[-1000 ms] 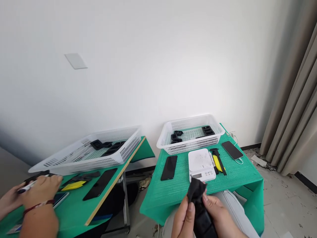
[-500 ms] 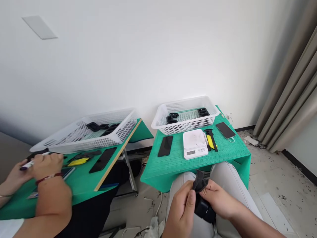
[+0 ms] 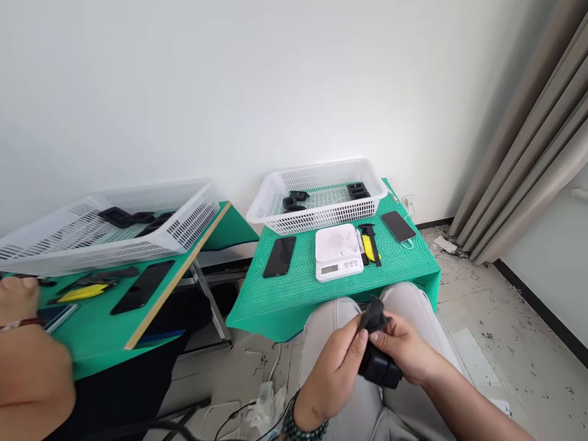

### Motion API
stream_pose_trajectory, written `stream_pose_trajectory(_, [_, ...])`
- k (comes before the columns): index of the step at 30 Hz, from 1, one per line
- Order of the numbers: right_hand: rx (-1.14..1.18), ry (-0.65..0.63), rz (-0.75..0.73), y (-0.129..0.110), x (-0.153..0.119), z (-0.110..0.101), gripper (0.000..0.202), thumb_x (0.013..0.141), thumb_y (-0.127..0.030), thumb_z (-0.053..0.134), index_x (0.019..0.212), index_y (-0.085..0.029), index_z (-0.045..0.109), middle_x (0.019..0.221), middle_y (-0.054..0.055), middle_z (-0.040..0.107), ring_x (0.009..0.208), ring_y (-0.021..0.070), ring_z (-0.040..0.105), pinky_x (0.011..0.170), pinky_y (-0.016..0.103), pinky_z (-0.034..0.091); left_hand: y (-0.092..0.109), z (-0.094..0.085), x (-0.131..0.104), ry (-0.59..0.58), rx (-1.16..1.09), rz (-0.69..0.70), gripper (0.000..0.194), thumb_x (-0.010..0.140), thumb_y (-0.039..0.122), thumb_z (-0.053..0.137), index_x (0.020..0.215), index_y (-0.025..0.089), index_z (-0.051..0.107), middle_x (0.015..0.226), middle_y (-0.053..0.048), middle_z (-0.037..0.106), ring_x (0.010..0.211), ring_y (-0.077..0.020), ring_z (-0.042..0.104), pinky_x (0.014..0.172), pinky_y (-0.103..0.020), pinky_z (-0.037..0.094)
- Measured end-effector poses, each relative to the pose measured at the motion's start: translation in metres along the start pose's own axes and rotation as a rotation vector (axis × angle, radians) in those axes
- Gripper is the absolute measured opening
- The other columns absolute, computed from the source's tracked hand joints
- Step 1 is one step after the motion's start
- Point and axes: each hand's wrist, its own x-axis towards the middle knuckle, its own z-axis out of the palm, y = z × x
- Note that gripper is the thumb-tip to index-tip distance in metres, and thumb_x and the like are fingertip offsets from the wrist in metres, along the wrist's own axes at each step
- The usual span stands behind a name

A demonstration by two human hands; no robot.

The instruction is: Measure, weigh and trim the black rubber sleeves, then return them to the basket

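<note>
Over my lap, my left hand (image 3: 337, 364) and my right hand (image 3: 407, 350) both grip a black moulded part (image 3: 380, 369). Its lower end is blocky, with a groove between two square sections. A thin dark grey piece (image 3: 373, 315) sticks up between my thumbs; whether it belongs to the part I cannot tell. My fingers are closed around the sides, and they hide much of it. Just beyond my knees, a white digital scale (image 3: 339, 252) sits on the green-covered table (image 3: 298, 306). Beside it are a black caliper (image 3: 371, 244) and something yellow (image 3: 368, 248).
A white basket (image 3: 316, 219) with several black parts stands at the table's back. Phones lie left (image 3: 279, 257) and right (image 3: 398, 226) of the scale. On the left, a co-worker's arm (image 3: 32, 367) rests at another green table (image 3: 151, 300) with its own basket (image 3: 96, 251).
The view has swung right, so the tables appear farther left. My hands keep hold of the black part, turned slightly. A bracelet on my left wrist has come into view.
</note>
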Motion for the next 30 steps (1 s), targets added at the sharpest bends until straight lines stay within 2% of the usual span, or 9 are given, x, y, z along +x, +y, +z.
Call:
stream_pose_trajectory(3, [-0.059, -0.035, 0.024, -0.008, 0.001, -0.003, 0.041, 0.064, -0.046, 0.097, 0.072, -0.019, 0.067, 0.069, -0.003, 0.066, 0.072, 0.015, 0.059, 0.073, 0.027, 0.045, 0.005, -0.001, 0.003, -0.027, -0.009, 0.036, 0.05, 0.102, 0.055, 0.048, 0.131, 0.023, 0.074, 0.108, -0.013, 0.08, 0.105, -0.0297, 0.074, 0.102, -0.041, 0.058])
stream_pose_trajectory(6, [0.054, 0.015, 0.083, -0.019, 0.004, -0.011, 0.041, 0.062, -0.045, 0.097, 0.073, -0.019, 0.068, 0.068, -0.003, 0.066, 0.064, 0.0132, 0.057, 0.063, 0.025, 0.043, 0.004, 0.006, 0.002, 0.025, -0.028, 0.038, 0.052, 0.104, 0.055, 0.044, 0.127, 0.02, 0.074, 0.079, -0.009, 0.074, 0.073, -0.0248, 0.07, 0.073, -0.035, 0.062])
stream_pose_trajectory(9, [0.139, 0.048, 0.127, -0.027, 0.006, -0.019, 0.039, 0.063, -0.043, 0.096, 0.077, -0.018, 0.069, 0.071, -0.001, 0.068, 0.059, 0.0124, 0.056, 0.057, 0.024, 0.041, 0.001, 0.018, 0.0, 0.116, -0.093, 0.029, 0.055, 0.104, 0.058, 0.042, 0.121, 0.016, 0.073, 0.061, -0.003, 0.061, 0.053, -0.0194, 0.058, 0.051, -0.03, 0.05])
stream_pose_trajectory(12, [0.198, 0.001, 0.123, -0.03, 0.008, -0.021, 0.037, 0.067, -0.042, 0.094, 0.085, -0.018, 0.072, 0.079, 0.001, 0.07, 0.061, 0.0135, 0.06, 0.057, 0.025, 0.043, 0.0, 0.031, 0.0, 0.265, -0.184, 0.014, 0.055, 0.101, 0.064, 0.045, 0.107, 0.016, 0.072, 0.061, -0.001, 0.058, 0.052, -0.0176, 0.057, 0.048, -0.028, 0.048])
stream_pose_trajectory(16, [0.321, -0.03, 0.085, -0.028, 0.01, -0.011, 0.053, 0.069, -0.058, 0.089, 0.103, -0.019, 0.074, 0.086, 0.004, 0.073, 0.066, 0.0184, 0.064, 0.058, 0.029, 0.047, -0.004, 0.047, 0.0, 0.477, -0.233, -0.012, 0.05, 0.101, 0.064, 0.045, 0.095, 0.02, 0.067, 0.062, -0.002, 0.062, 0.049, -0.0165, 0.055, 0.045, -0.027, 0.047])
stream_pose_trajectory(19, [0.408, 0.095, 0.03, -0.014, 0.013, 0.001, 0.051, 0.067, -0.059, 0.091, 0.096, -0.021, 0.072, 0.078, 0.0, 0.071, 0.06, 0.0148, 0.057, 0.05, 0.025, 0.039, -0.013, 0.055, -0.002, 0.538, -0.132, 0.01, 0.046, 0.101, 0.058, 0.049, 0.112, 0.019, 0.069, 0.074, -0.006, 0.07, 0.06, -0.0203, 0.065, 0.059, -0.031, 0.058])
stream_pose_trajectory(23, [0.434, 0.356, -0.01, 0.012, 0.015, 0.016, 0.052, 0.069, -0.065, 0.087, 0.092, -0.023, 0.069, 0.07, -0.003, 0.065, 0.056, 0.0131, 0.049, 0.046, 0.025, 0.032, -0.024, 0.053, -0.008, 0.459, 0.025, 0.101, 0.056, 0.104, 0.056, 0.042, 0.134, 0.016, 0.066, 0.117, -0.018, 0.076, 0.116, -0.0315, 0.071, 0.104, -0.044, 0.056])
stream_pose_trajectory(27, [0.343, 0.426, -0.136, 0.019, 0.017, 0.027, 0.049, 0.072, -0.067, 0.084, 0.085, -0.024, 0.066, 0.073, -0.001, 0.063, 0.069, 0.0174, 0.056, 0.059, 0.029, 0.046, -0.025, 0.039, -0.008, 0.331, 0.051, 0.137, 0.063, 0.106, 0.058, 0.032, 0.144, 0.015, 0.06, 0.136, -0.02, 0.07, 0.131, -0.032, 0.065, 0.111, -0.045, 0.052])
stream_pose_trajectory(30, [0.282, 0.388, -0.161, 0.016, 0.017, 0.032, 0.052, 0.069, -0.071, 0.084, 0.079, -0.024, 0.065, 0.071, -0.001, 0.061, 0.07, 0.0183, 0.055, 0.065, 0.031, 0.049, -0.021, 0.03, -0.004, 0.392, 0.049, 0.1, 0.064, 0.107, 0.058, 0.032, 0.149, 0.017, 0.057, 0.146, -0.018, 0.065, 0.138, -0.0295, 0.061, 0.115, -0.041, 0.049])
